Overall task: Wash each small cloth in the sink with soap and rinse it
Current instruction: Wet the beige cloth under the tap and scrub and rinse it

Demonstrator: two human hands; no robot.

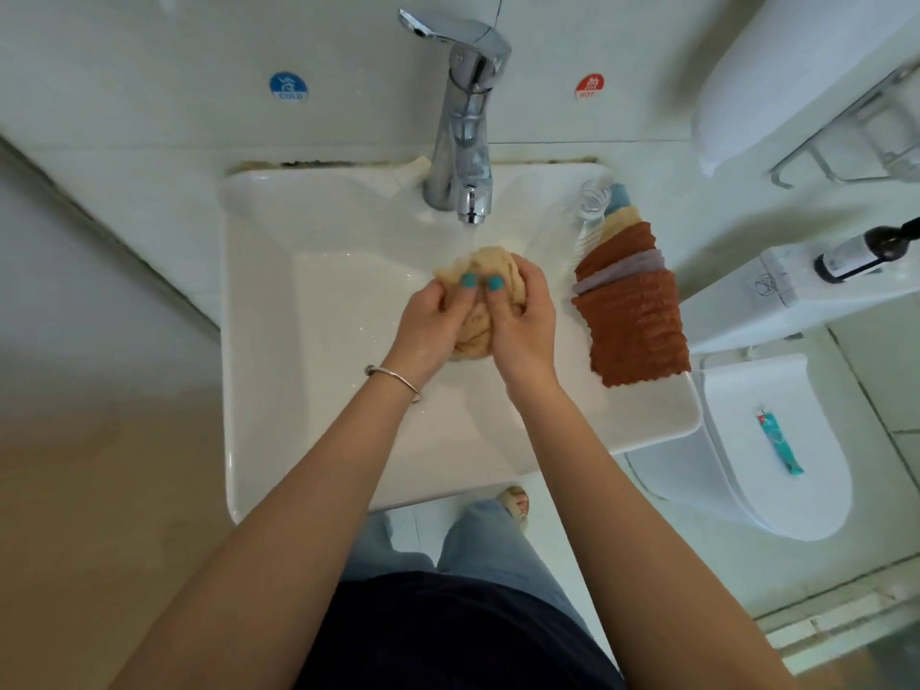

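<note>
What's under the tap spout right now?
Water runs from the tap onto a bunched beige cloth, which the left hand and right hand grip over the sink. The drain is covered from view.

I see a tan cloth (pixel 485 271) bunched into a wet ball over the middle of the white sink (pixel 308 311), right under the water running from the tap (pixel 465 122). My left hand (pixel 428 326) and my right hand (pixel 522 326) squeeze it from both sides, thumbs pressed on top. More small cloths (pixel 632 311) lie in a flat, overlapping stack on the sink's right edge: two rust-brown ribbed ones, a pale purple one between them, and a cream one and a blue one peeking out at the far end.
</note>
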